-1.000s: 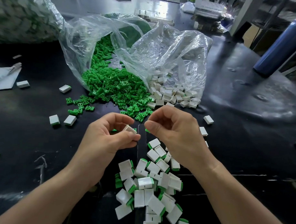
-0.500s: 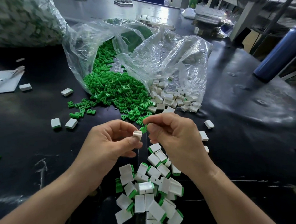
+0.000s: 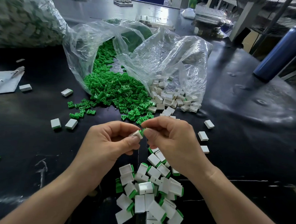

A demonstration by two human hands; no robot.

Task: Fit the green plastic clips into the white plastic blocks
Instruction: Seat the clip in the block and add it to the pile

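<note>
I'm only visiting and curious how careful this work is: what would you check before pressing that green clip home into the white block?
1. Left hand pinches the white block: ok.
2. Right hand pinches the green clip: ok.
3. Clip touches the block's end: ok.
4. Clip lined up straight: cannot tell, fingers hide the joint.
5. Loose clips and loose blocks lie ahead by the bags: ok.

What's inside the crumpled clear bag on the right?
White plastic blocks pile at the mouth of the clear bag, a few spilling onto the table. Further in, folds and glare hide the rest.
</note>
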